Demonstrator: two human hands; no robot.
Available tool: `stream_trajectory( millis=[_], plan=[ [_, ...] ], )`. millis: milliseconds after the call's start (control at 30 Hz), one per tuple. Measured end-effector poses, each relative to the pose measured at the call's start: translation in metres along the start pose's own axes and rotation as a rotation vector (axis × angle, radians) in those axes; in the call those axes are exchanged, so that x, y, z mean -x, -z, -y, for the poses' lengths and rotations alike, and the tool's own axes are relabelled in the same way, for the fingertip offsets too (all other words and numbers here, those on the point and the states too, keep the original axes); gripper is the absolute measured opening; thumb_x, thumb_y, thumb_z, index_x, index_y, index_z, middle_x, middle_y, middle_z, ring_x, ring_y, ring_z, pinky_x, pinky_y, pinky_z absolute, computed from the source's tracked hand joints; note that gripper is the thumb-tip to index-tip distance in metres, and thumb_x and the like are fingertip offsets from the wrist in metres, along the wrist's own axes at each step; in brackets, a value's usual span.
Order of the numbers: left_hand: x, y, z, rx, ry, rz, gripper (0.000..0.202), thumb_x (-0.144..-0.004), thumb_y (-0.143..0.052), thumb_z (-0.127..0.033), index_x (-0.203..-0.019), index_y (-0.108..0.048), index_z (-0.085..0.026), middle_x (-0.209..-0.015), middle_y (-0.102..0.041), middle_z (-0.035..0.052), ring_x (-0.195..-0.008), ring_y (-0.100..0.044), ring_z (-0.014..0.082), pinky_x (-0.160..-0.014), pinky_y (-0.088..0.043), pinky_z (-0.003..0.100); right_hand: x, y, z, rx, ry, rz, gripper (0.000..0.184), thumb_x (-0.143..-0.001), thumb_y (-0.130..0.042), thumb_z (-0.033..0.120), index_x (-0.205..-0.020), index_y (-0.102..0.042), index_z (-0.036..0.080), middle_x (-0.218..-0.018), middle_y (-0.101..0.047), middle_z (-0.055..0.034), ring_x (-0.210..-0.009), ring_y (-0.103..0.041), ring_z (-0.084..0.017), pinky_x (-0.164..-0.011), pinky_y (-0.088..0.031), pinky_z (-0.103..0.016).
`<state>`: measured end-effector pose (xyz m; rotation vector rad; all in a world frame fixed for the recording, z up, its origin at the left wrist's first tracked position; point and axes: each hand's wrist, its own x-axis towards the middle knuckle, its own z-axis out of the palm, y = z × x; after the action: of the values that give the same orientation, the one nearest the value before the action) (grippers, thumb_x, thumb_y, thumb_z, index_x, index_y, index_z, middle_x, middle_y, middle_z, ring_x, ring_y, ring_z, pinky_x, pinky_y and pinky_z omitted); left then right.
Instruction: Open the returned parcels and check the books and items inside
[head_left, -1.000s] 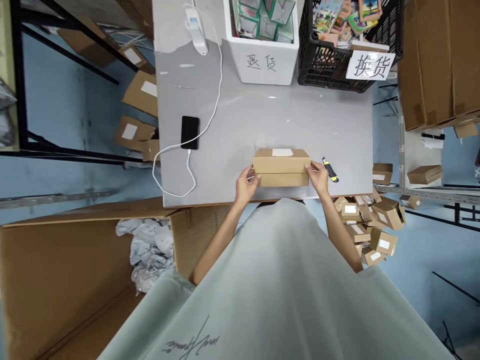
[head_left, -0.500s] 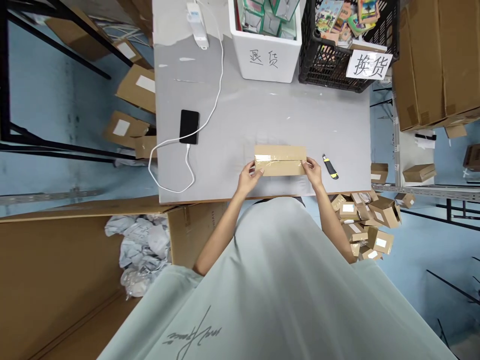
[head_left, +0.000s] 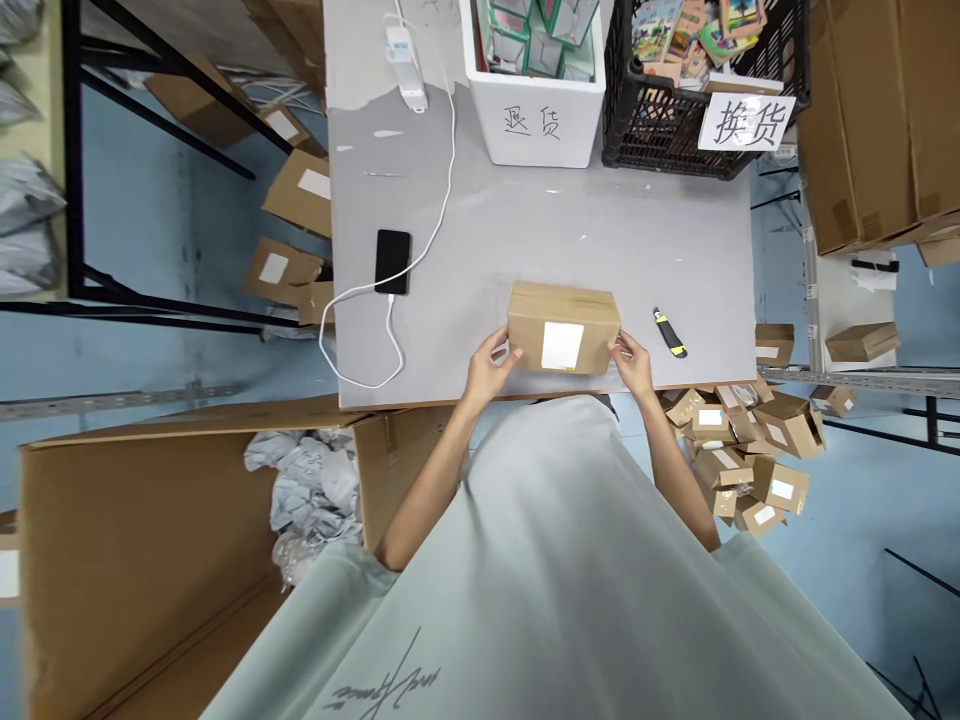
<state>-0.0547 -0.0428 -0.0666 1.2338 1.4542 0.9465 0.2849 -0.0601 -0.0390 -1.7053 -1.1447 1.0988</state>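
Observation:
A small brown cardboard box (head_left: 564,325) stands near the front edge of the grey table (head_left: 525,230), its white label facing me. My left hand (head_left: 491,362) grips its left end with curled fingers. My right hand (head_left: 634,360) grips its right end the same way. A black and yellow utility knife (head_left: 669,333) lies on the table just right of my right hand.
A black phone (head_left: 393,261) on a white cable lies at the table's left. A white bin (head_left: 536,85) and a black crate (head_left: 675,90) stand at the back. A large open carton (head_left: 150,560) stands on the floor at left; several small boxes (head_left: 750,455) are piled at right.
The box has been rolled between my hands: the taped side showed half a second ago, and now the labelled side faces me. Both hands stay on its ends.

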Motion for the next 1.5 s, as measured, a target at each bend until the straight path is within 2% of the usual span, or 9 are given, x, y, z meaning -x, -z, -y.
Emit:
stream_trajectory(
  millis=[100, 233, 367, 633, 767, 967, 1200, 1367, 1500],
  plan=[
    [-0.008, 0.009, 0.007, -0.012, -0.061, -0.047, 0.066, -0.096, -0.081, -0.046, -0.157, -0.07, -0.023, -0.153, -0.072, 0.0165, -0.139, -0.075, 0.0323, -0.123, -0.061, 0.054, -0.007, 0.001, -0.001, 0.03, 0.016, -0.073, 0.078, -0.091, -0.074, 0.076, -0.137, -0.081, 0.013, -0.135, -0.084, -0.0229, -0.122, -0.081, -0.036, -0.116, -0.065, -0.054],
    [-0.017, 0.004, 0.027, 0.0, 0.03, -0.044, 0.058, -0.091, -0.083, -0.038, -0.146, -0.076, -0.021, -0.139, -0.074, 0.015, -0.122, -0.08, 0.029, -0.114, -0.067, 0.05, -0.019, -0.007, -0.007, 0.096, -0.028, -0.061, 0.061, -0.093, -0.076, 0.064, -0.128, -0.084, 0.014, -0.131, -0.087, -0.0211, -0.12, -0.082, -0.037, -0.117, -0.063, -0.057],
    [-0.015, -0.006, 0.04, 0.026, 0.073, -0.014, 0.059, -0.091, -0.083, -0.037, -0.148, -0.075, -0.022, -0.151, -0.069, 0.0172, -0.127, -0.078, 0.0301, -0.11, -0.069, 0.049, -0.03, -0.015, -0.016, 0.092, -0.059, -0.022, 0.058, -0.093, -0.076, 0.06, -0.132, -0.084, 0.018, -0.143, -0.084, -0.0179, -0.122, -0.082, -0.035, -0.118, -0.062, -0.055],
    [0.014, 0.001, 0.05, 0.083, 0.203, 0.193, 0.099, -0.079, -0.097, -0.05, -0.164, -0.06, -0.017, -0.174, -0.057, 0.0257, -0.148, -0.068, 0.0414, -0.121, -0.061, 0.058, -0.011, -0.01, -0.034, -0.022, -0.115, 0.019, 0.087, -0.081, -0.083, 0.079, -0.137, -0.078, 0.013, -0.147, -0.079, -0.0257, -0.138, -0.076, -0.039, -0.124, -0.059, -0.056],
    [0.029, -0.002, 0.053, 0.092, 0.212, 0.239, 0.1, -0.078, -0.096, -0.051, -0.166, -0.059, -0.02, -0.175, -0.057, 0.0237, -0.155, -0.064, 0.0419, -0.121, -0.061, 0.057, 0.019, -0.014, -0.039, -0.092, -0.111, 0.169, 0.097, -0.074, -0.092, 0.074, -0.15, -0.072, 0.017, -0.155, -0.075, -0.0209, -0.145, -0.071, -0.039, -0.126, -0.059, -0.057],
    [0.032, -0.005, 0.045, 0.046, 0.141, 0.132, 0.079, -0.091, -0.083, -0.054, -0.159, -0.066, -0.018, -0.156, -0.073, 0.0207, -0.134, -0.076, 0.0333, -0.114, -0.066, 0.054, 0.034, -0.017, -0.03, -0.049, -0.087, 0.102, 0.094, -0.078, -0.085, 0.071, -0.156, -0.07, 0.019, -0.157, -0.075, -0.0169, -0.139, -0.073, -0.036, -0.118, -0.064, -0.057],
    [0.015, 0.019, 0.016, -0.03, -0.103, -0.059, 0.07, -0.1, -0.075, -0.062, -0.158, -0.07, -0.022, -0.146, -0.074, 0.0161, -0.133, -0.077, 0.0308, -0.114, -0.067, 0.05, 0.008, -0.005, 0.007, 0.053, 0.041, -0.062, 0.066, -0.092, -0.076, 0.069, -0.132, -0.085, 0.018, -0.14, -0.085, -0.0183, -0.117, -0.081, -0.033, -0.113, -0.066, -0.052],
    [0.001, 0.018, 0.024, -0.084, -0.005, -0.069, 0.061, -0.099, -0.077, -0.054, -0.15, -0.074, -0.02, -0.129, -0.075, 0.014, -0.112, -0.081, 0.0278, -0.105, -0.07, 0.048, -0.008, -0.015, 0.016, 0.121, 0.012, -0.039, 0.059, -0.093, -0.076, 0.07, -0.121, -0.088, 0.019, -0.131, -0.088, -0.0177, -0.115, -0.083, -0.035, -0.113, -0.065, -0.054],
    [-0.002, 0.01, 0.031, -0.065, 0.047, -0.073, 0.059, -0.099, -0.076, -0.045, -0.152, -0.073, -0.02, -0.137, -0.073, 0.0161, -0.115, -0.08, 0.027, -0.105, -0.07, 0.048, -0.011, -0.022, 0.008, 0.12, -0.02, -0.035, 0.06, -0.094, -0.074, 0.07, -0.122, -0.087, 0.018, -0.135, -0.087, -0.0177, -0.121, -0.082, -0.036, -0.117, -0.063, -0.055]
  ],
)
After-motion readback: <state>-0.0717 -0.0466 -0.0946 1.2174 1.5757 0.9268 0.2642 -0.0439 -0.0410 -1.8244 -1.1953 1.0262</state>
